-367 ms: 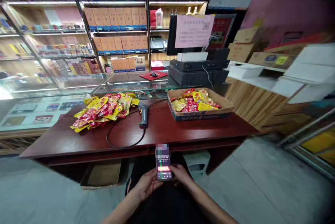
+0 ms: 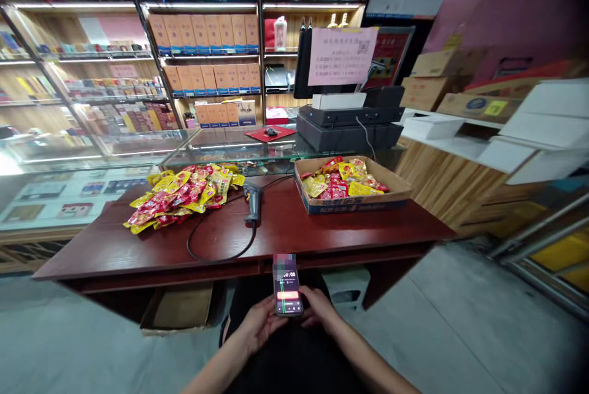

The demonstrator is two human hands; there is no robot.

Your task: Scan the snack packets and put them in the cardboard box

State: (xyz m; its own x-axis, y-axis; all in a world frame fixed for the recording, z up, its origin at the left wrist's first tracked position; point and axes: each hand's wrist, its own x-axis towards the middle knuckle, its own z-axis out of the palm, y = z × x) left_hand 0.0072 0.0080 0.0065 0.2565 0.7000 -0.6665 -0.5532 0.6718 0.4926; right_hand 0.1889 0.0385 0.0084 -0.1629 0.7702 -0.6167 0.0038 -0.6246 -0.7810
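clasped along both lower edges, a smartphone [image 2: 288, 299] sat held between the left hand [image 2: 258, 321] and the right hand [image 2: 320, 309], low before the wooden desk [image 2: 285, 231], probably angled for easy reading. on that desk a barcode scanner [image 2: 253, 200] lay between heaped snack packets [image 2: 184, 194] and an open carton [image 2: 359, 205] of more, perhaps handy for both.

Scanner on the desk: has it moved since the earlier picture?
No; the scanner lies in the same spot on the desk, beside the packets.
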